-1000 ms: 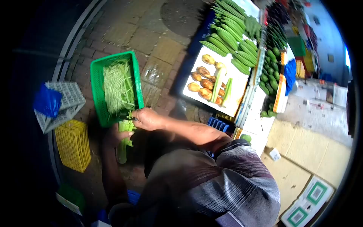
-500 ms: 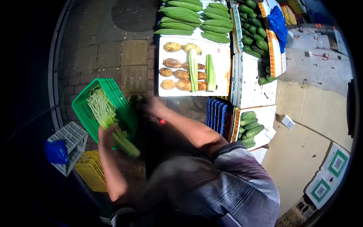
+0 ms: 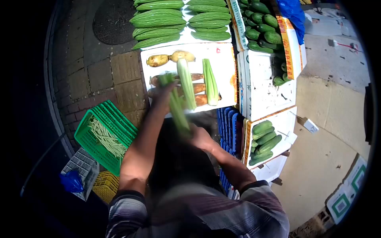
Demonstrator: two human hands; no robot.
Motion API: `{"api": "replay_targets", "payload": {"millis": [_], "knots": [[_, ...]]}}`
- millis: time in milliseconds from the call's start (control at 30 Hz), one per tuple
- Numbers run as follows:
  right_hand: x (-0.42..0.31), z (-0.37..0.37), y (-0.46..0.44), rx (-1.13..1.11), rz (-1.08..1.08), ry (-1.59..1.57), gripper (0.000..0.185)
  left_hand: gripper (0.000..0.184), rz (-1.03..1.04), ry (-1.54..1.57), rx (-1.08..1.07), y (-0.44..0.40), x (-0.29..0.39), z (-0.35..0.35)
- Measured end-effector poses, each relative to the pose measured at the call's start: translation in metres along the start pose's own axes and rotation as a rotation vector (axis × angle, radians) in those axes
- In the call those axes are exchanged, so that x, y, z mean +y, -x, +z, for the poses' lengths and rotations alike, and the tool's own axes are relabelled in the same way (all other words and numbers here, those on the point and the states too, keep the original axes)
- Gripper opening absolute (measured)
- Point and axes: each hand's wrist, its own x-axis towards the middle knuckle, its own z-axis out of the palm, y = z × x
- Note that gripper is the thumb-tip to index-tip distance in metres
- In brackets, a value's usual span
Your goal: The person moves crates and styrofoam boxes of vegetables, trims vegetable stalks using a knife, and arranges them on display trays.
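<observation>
A celery bunch (image 3: 177, 109), blurred by motion, slants over the near left part of a white foam board (image 3: 222, 51). My left hand (image 3: 162, 98) is closed around its upper part. At its lower end my right hand (image 3: 201, 139) is closed on the celery, with the fingers partly hidden. On the board lie lotus roots (image 3: 181, 56) in rows, some covered by my left hand and the celery. Two other celery bunches rest on the board: a pale thick one (image 3: 186, 83) across the lotus roots and a slimmer green one (image 3: 211, 85) to its right.
Ridged bitter melons (image 3: 156, 18) lie beyond the board. To the right are a box of dark green gourds (image 3: 264, 27) and a tray with cucumbers (image 3: 266, 139). Green crates with long beans (image 3: 105, 139) stand lower left. Blue crates (image 3: 228, 127) are stacked beside my right arm.
My left hand has carried the celery from the green crate rightward and up over the board. My right hand has moved right and now holds the celery's lower end. The camera view has shifted.
</observation>
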Motion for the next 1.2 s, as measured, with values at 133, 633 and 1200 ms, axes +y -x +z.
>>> {"api": "replay_targets", "payload": {"millis": [133, 633, 1200], "knots": [[0.036, -0.026, -0.014, 0.123, 0.075, -0.150, 0.063, 0.058, -0.023, -0.173, -0.163, -0.059, -0.028, 0.020], [0.142, -0.045, -0.121, 0.556, 0.262, 0.205, 0.065, 0.071, 0.235, -1.051, 0.303, -0.240, -0.094, 0.012], [0.085, -0.040, -0.030, 0.080, 0.387, -0.718, 0.040, 0.067, 0.560, -0.591, -0.148, -0.038, -0.003, -0.065]]}}
